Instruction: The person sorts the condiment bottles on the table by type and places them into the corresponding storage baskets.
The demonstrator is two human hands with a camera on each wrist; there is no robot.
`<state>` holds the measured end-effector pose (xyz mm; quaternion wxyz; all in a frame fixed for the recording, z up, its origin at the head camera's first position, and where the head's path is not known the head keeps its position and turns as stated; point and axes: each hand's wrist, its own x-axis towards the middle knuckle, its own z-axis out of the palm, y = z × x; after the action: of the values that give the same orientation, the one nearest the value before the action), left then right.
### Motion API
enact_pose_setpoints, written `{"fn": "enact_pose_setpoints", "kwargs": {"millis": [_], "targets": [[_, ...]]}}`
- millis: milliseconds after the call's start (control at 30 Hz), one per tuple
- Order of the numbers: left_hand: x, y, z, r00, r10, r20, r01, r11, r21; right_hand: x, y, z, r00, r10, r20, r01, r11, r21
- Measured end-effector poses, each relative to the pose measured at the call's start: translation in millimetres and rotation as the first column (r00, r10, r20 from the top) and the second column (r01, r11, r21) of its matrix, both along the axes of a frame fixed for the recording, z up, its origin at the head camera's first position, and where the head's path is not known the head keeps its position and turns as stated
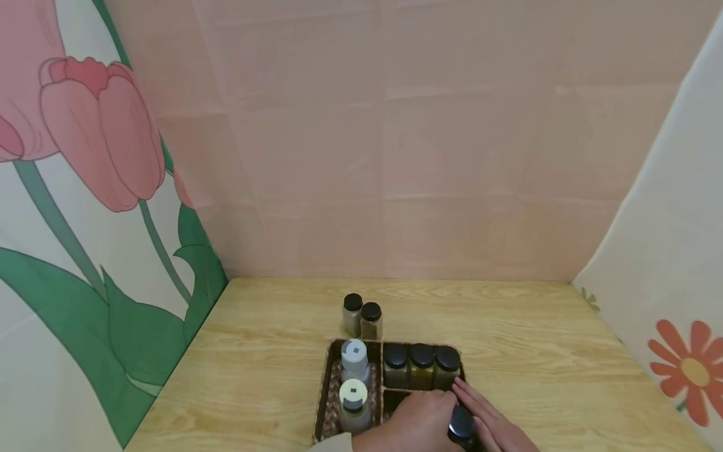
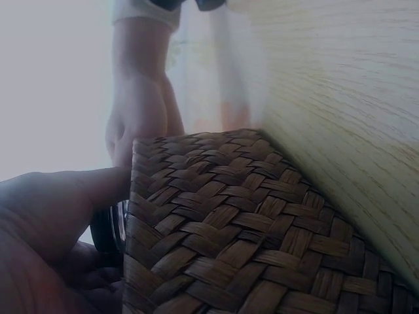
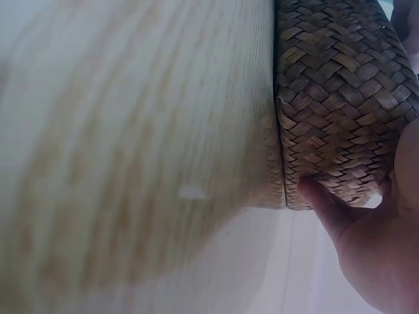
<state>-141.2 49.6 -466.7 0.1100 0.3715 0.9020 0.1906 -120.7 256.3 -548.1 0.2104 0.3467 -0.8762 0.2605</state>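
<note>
A woven basket (image 1: 321, 395) with dividers stands on the table. My left hand (image 1: 420, 420) reaches over its near right part, fingers bent around a black-lidded jar (image 1: 462, 427). In the left wrist view, that jar's dark lid (image 2: 105, 230) shows beneath the thumb, beside the woven wall. Along the basket's right side, my right hand (image 1: 499, 427) lies with extended fingers against it. The right wrist view has a fingertip (image 3: 313, 190) on the weave low down, close to the table. Three black-lidded jars (image 1: 421, 367) fill the back right compartment.
Two pale-capped bottles (image 1: 354, 358) stand in the basket's left compartment, one behind the other. Just behind the basket are two black-lidded jars (image 1: 371, 321) on the wooden table (image 1: 254, 364). Cloth backdrops (image 1: 384, 157) rise along the table's back and sides.
</note>
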Motion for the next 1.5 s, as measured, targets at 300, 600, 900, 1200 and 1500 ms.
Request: {"fn": "enact_pose_setpoints", "kwargs": {"millis": [300, 600, 900, 1200, 1500], "targets": [[0.9, -6.4, 7.6, 1.0, -0.007, -0.006, 0.007, 1.0, 0.01, -2.7, 2.2, -1.4, 0.999, 0.046, -0.004, -0.046, 0.999, -0.013], [3.6, -25.4, 40.9, 0.998, 0.034, -0.055, -0.034, 0.999, 0.013, -1.7, 2.1, -1.9, 0.998, 0.052, 0.018, -0.052, 0.998, -0.03], [-4.5, -51.9, 73.4, 0.981, 0.105, -0.164, -0.095, 0.993, 0.07, -0.6, 0.1, -0.4, 0.999, 0.023, 0.03, -0.022, 1.0, -0.02], [-46.7, -82.9, 80.5, 0.945, 0.313, -0.095, -0.301, 0.945, 0.127, -1.0, -0.6, 1.5, 1.0, -0.011, -0.007, 0.011, 1.0, 0.017], [-79.2, -114.6, 73.5, 0.893, 0.441, -0.087, -0.413, 0.881, 0.231, -0.9, 0.0, -0.8, 0.999, -0.018, -0.03, 0.019, 0.999, 0.036]]}}
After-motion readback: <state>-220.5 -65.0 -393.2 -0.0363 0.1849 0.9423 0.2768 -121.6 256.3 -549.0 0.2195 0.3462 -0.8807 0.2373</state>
